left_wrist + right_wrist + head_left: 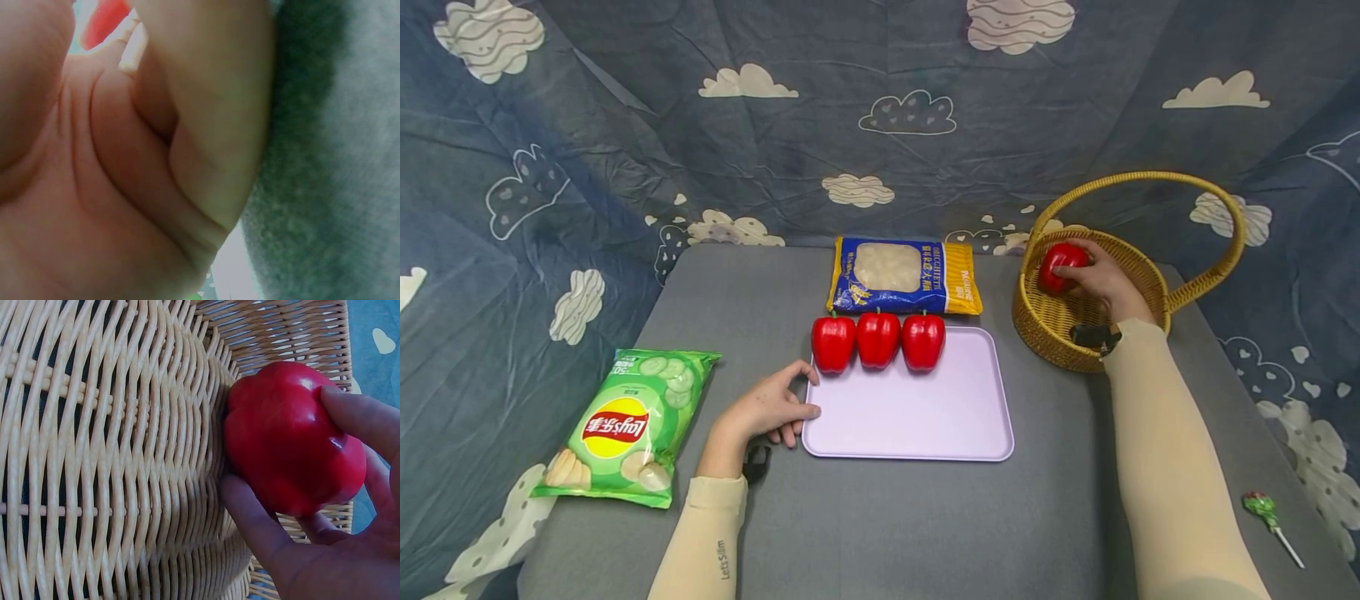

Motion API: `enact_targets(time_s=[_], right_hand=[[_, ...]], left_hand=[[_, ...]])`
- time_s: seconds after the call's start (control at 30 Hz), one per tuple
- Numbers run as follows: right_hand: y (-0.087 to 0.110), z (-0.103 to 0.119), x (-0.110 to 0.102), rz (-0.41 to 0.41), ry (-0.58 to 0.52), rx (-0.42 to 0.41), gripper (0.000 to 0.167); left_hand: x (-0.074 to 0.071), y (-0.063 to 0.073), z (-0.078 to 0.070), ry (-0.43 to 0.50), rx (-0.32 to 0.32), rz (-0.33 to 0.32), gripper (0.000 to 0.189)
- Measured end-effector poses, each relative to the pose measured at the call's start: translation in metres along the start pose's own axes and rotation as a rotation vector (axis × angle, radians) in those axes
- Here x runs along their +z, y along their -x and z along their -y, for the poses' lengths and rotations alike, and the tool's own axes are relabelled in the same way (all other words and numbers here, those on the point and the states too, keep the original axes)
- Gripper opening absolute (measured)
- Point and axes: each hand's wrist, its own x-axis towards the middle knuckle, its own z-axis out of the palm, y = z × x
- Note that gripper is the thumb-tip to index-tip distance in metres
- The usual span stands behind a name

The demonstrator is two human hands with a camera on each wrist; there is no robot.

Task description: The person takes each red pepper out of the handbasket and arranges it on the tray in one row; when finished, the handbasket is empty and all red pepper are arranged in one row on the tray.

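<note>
My right hand (1101,279) grips a red bell pepper (1063,265) inside the wicker basket (1043,333) at the right. In the right wrist view, the thumb and fingers wrap the pepper (290,440) close to the woven basket wall (181,456). My left hand (767,406) holds the left rim of the lilac tray (910,421), thumb over the edge and other fingers curled outside it. Three more red bell peppers (877,340) stand in a row along the tray's back edge, from its left corner. The palm (112,181) fills most of the left wrist view, hiding the tray grip.
Behind the peppers lies a blue and yellow pasta bag (902,277). A green chips bag (625,429) lies at the left, and a lollipop (1270,521) near the right edge. The basket's tall handle (1150,177) arches above it. Cloud-patterned cloth (820,167) surrounds the grey table (925,533).
</note>
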Motion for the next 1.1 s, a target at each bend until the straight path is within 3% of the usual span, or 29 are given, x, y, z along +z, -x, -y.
enact_targets(time_s=[0.77, 1.1], right_hand=[[0.004, 0.001, -0.003, -0.018, 0.024, 0.005, 0.082], [0.011, 0.017, -0.013, -0.049, 0.038, -0.016, 0.086]], left_hand=[[0.002, 0.001, 0.0, 0.007, 0.005, 0.004, 0.044], [-0.001, 0.001, -0.001, 0.012, 0.02, 0.014, 0.045]])
